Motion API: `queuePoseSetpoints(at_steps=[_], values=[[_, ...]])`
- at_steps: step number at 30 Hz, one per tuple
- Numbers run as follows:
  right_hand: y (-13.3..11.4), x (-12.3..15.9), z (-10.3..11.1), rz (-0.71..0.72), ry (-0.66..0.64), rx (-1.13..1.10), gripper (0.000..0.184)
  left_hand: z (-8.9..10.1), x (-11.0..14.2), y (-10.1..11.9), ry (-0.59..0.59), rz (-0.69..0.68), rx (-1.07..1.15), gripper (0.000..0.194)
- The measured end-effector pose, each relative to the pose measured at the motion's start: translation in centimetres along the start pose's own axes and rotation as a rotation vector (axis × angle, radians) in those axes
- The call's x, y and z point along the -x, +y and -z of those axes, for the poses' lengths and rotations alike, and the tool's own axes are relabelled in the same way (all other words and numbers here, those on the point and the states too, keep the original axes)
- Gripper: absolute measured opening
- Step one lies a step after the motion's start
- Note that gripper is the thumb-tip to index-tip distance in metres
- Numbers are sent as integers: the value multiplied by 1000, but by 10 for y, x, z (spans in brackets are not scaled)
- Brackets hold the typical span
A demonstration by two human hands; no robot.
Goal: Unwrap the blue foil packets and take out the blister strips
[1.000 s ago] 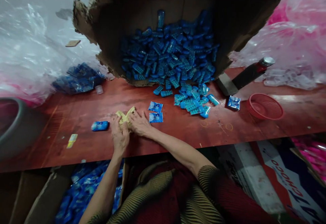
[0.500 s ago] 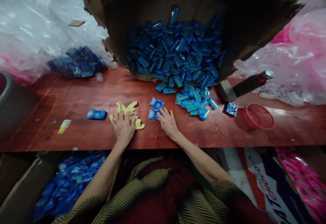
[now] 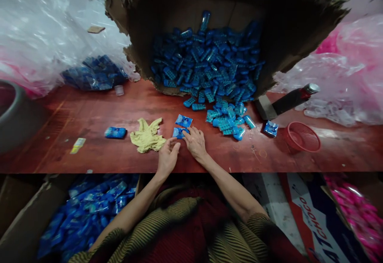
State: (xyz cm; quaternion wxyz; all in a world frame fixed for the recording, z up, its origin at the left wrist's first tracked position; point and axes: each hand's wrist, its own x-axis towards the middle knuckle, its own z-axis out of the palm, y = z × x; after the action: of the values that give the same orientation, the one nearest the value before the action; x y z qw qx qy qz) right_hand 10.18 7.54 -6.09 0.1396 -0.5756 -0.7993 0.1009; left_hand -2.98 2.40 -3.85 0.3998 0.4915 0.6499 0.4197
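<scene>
My right hand (image 3: pixel 195 143) rests on the red-brown table with its fingertips on the edge of a blue printed card (image 3: pixel 178 132). Just behind that card lies a second blue printed card (image 3: pixel 183 120). My left hand (image 3: pixel 168 155) is held close to the near card, fingers apart and nothing visible in them. To its left a crumpled yellow cloth (image 3: pixel 145 136) lies spread out. Further left sits a blue packet (image 3: pixel 115 132). Whether my right fingers pinch the card or only press on it is hard to see.
A torn cardboard box (image 3: pixel 140 65) full of blue capped containers (image 3: pixel 206 55) opens toward me, with several spilled onto the table (image 3: pixel 98 159). At right stand a red plastic basket (image 3: pixel 303 137), a card stack (image 3: pixel 271 128) and a dark bottle-like object (image 3: pixel 295 99). A grey tub (image 3: pixel 18 115) is at left.
My left hand has left the yellow cloth and moved right, beside the near blue card. The cloth now lies uncovered. My right hand has stayed at the card, which has shifted slightly.
</scene>
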Motion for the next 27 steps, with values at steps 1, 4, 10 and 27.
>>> queuePoseSetpoints(at_steps=[1,4,10,27], values=[[-1,-2,1,1,-14,8,32,0,-3,0,47,-91,-88,33],[-4,-8,3,7,-24,42,31,1,-15,-1,138,-335,-434,29],[-2,-18,-1,-26,-22,27,21,-6,-30,-4,78,-379,-700,33],[-1,-14,9,-365,84,-1163,21,-8,-46,3,-148,237,484,42]])
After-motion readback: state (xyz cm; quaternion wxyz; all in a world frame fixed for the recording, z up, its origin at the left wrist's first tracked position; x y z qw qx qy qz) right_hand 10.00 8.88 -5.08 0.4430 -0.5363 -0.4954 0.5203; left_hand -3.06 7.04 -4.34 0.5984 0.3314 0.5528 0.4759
